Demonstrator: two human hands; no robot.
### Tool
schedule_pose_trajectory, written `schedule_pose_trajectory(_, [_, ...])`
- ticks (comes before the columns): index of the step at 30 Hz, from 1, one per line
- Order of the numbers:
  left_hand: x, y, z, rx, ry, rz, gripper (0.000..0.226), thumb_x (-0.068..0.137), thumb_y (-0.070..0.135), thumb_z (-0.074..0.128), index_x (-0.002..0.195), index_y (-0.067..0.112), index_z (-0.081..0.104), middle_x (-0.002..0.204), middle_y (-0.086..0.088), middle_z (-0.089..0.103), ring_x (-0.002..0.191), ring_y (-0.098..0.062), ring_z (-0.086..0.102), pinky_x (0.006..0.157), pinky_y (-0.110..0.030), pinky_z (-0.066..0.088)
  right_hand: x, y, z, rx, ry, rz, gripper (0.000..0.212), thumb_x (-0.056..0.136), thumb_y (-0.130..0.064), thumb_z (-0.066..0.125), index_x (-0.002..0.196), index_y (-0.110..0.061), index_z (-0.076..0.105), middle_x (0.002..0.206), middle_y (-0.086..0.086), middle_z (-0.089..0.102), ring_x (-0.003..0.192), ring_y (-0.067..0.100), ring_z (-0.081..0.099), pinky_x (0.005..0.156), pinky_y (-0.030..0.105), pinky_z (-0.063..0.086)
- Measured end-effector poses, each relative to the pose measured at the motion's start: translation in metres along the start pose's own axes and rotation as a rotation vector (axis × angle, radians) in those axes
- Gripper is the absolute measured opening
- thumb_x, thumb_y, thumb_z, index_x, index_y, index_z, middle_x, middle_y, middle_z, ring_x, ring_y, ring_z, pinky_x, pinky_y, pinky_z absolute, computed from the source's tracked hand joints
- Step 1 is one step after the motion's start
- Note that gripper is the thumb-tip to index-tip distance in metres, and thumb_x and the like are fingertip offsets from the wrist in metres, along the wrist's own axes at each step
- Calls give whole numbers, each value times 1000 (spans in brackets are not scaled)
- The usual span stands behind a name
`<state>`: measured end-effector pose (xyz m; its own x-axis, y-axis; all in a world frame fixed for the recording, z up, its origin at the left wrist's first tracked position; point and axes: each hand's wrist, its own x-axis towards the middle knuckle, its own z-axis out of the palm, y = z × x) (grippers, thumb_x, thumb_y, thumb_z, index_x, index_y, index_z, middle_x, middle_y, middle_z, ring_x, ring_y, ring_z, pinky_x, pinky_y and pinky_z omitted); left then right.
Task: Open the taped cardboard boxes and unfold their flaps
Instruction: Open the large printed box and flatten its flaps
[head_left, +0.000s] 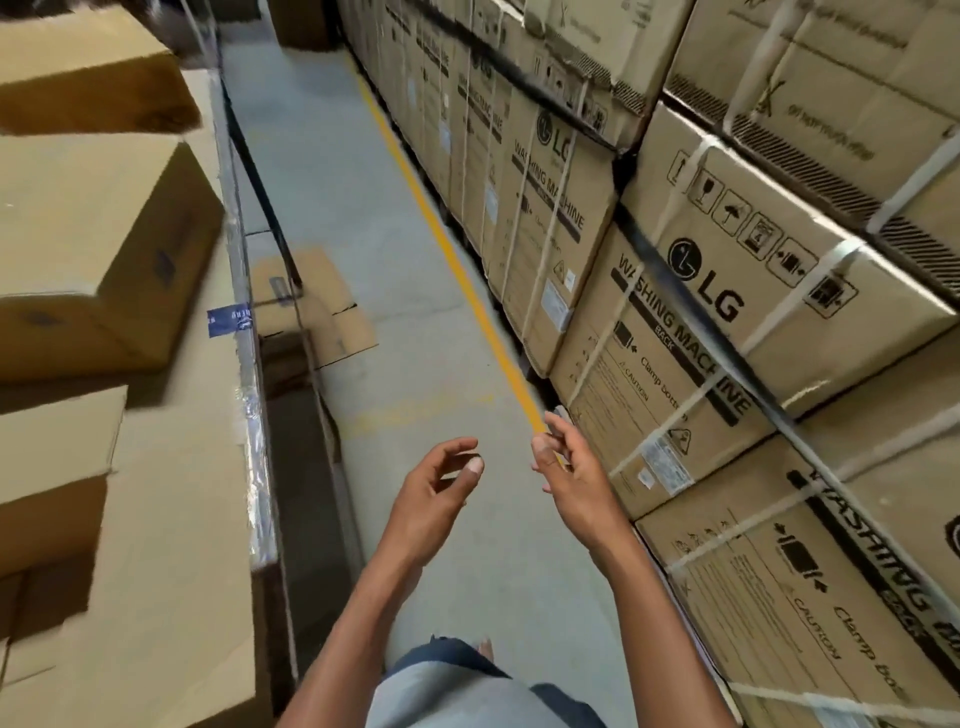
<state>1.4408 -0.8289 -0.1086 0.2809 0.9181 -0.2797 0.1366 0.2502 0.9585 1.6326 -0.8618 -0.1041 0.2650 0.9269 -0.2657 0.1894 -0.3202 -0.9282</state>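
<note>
Left hand (441, 483) raised over the aisle floor (395, 270), fingers loosely curled, thumb near the fingertips, nothing held. Right hand (563, 467) just beside it, apart from it, fingers partly bent and close together at the tips; whether anything is pinched between them cannot be told. Both forearms extended forward from the lower edge of view, above a grey and blue garment (467, 686). Beyond the right hand, a yellow floor line (447, 244) running along the aisle away from the viewer. Right of that line, stacked washing machine cartons (727, 291), strapped with white bands (685, 400), printed faces turned toward the aisle, rows receding into the distance. Flattened cardboard sheet (317, 306) lying on the floor ahead and to the left, against the base of a shelf (244, 291). Shelf edge wrapped in clear film, blue label (228, 319) fixed to it. On the shelf, plain cardboard boxes (98, 249) resting one behind another, well apart from both hands, tops closed; contents not visible. Nearest box (52, 457) at lower left, closed. Further box (301, 21) standing on the floor at the far end of the aisle.
</note>
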Motion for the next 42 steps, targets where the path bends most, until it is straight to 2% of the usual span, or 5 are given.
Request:
schedule_pose_trajectory(10, [109, 34, -39, -42, 329, 0, 26, 97, 40, 63, 123, 41, 64, 121, 20, 67, 114, 1, 62, 101, -40, 54, 174, -52, 29, -97, -274, -15, 24, 99, -43, 57, 120, -36, 65, 118, -11, 69, 90, 3, 72, 96, 43, 54])
schedule_pose_trajectory(25, [236, 87, -152, -71, 1134, -26, 28, 99, 27, 62, 125, 36, 63, 121, 17, 67, 110, 6, 61, 94, -16, 49, 449, -182, 153, -271, -726, -277, 23, 95, -36, 65, 117, -42, 65, 113, -9, 71, 90, 12, 72, 81, 35, 56])
schedule_pose_trajectory(31, [246, 97, -201, -60, 1447, 3, 26, 100, 20, 60, 123, 28, 65, 119, 16, 67, 107, 10, 60, 77, -2, 45, 505, -244, 244, -308, -886, -397, 27, 95, -37, 65, 121, -45, 64, 117, -11, 70, 107, 15, 67, 92, 42, 56])
schedule_pose_trajectory(36, [257, 97, -270, -110, 1691, 67, 25, 99, 19, 62, 121, 30, 67, 121, 9, 68, 108, 5, 62, 82, -4, 46, 533, -292, 324, -276, -980, -484, 29, 98, -28, 63, 126, -33, 65, 115, -16, 68, 102, -10, 61, 87, 21, 51])
schedule_pose_trajectory(42, [273, 119, -349, -59, 1857, 128, 23, 100, 17, 60, 117, 29, 67, 119, 11, 68, 107, 6, 62, 87, -9, 48, 565, -345, 405, -306, -1066, -608, 32, 97, -33, 62, 129, -36, 61, 120, -14, 66, 113, 1, 59, 97, 36, 51])
